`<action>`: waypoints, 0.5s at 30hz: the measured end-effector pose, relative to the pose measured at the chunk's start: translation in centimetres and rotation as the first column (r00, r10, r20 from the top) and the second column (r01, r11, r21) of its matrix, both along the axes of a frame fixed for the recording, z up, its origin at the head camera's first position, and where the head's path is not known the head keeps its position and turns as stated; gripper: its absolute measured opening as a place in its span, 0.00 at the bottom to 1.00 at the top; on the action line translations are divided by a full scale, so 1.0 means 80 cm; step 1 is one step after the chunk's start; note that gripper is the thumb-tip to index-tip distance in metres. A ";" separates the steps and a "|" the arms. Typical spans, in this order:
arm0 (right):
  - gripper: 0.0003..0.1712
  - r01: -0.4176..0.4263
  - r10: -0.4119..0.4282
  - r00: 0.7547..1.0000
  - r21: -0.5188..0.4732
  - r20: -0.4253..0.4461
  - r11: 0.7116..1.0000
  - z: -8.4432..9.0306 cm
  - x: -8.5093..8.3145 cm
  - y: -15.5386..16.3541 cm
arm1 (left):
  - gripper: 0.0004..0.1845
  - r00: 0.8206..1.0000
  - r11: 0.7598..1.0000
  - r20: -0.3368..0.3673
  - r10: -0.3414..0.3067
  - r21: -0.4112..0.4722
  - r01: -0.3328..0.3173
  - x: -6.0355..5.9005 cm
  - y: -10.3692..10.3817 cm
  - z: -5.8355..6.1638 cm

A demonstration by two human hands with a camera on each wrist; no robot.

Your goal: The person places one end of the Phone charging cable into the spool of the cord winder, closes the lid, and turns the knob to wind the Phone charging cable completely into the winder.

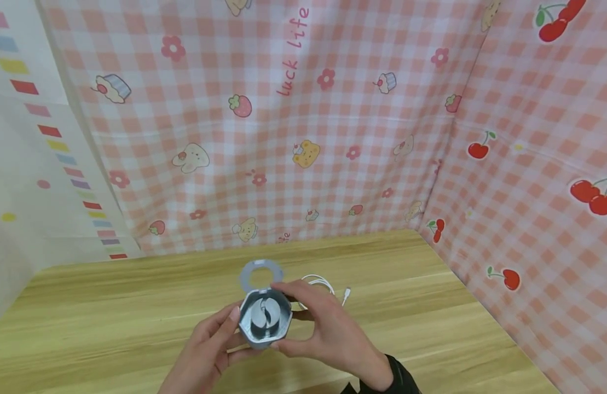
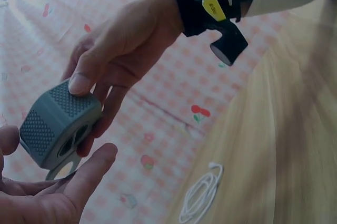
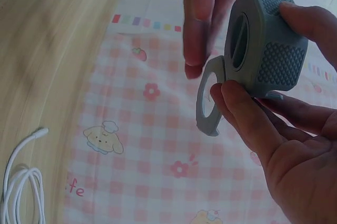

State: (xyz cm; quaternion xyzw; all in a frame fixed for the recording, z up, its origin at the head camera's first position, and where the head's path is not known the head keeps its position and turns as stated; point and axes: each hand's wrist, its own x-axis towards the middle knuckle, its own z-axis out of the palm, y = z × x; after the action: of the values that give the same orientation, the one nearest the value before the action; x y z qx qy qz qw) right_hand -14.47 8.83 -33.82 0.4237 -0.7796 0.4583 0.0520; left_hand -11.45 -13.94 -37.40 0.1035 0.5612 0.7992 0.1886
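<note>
Gripping a grey hexagonal case (image 1: 265, 322) with dotted sides and ring-shaped lid (image 1: 261, 273) flipped open, at lower centre, right hand (image 1: 328, 334) pinching, left hand (image 1: 204, 350) cupping underneath

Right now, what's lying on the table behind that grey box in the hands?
A coiled white cable lies on the wooden table behind the grey box. The right hand covers part of the coil.

Low in the frame's centre, the left hand (image 1: 209, 345) and right hand (image 1: 323, 323) meet, fingers curled (right wrist strapped).
</note>
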 end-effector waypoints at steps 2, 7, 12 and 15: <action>0.41 -0.013 0.013 1.000 0.008 -0.008 1.000 -0.001 0.000 -0.002 | 0.32 0.999 0.998 0.002 -0.034 0.051 0.034 0.000 -0.001 -0.002; 0.41 -0.006 0.006 1.000 0.032 0.000 0.999 -0.002 0.001 -0.003 | 0.31 0.995 0.987 0.007 -0.096 0.130 0.094 0.001 0.000 -0.003; 0.40 -0.013 0.014 1.000 0.042 -0.016 0.999 -0.002 0.000 -0.002 | 0.26 0.990 0.966 -0.004 -0.141 0.220 0.139 0.000 -0.001 -0.004; 0.40 -0.029 0.030 0.999 0.055 -0.034 0.998 -0.002 -0.001 -0.001 | 0.22 0.988 0.957 0.010 -0.152 0.252 0.145 0.000 -0.003 -0.005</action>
State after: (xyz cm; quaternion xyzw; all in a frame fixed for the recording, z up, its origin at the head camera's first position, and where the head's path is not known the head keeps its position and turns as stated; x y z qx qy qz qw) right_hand -14.52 8.71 -34.00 0.4444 -0.7843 0.4302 0.0474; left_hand -11.47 -14.15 -37.83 0.1567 0.4438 0.8486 0.2416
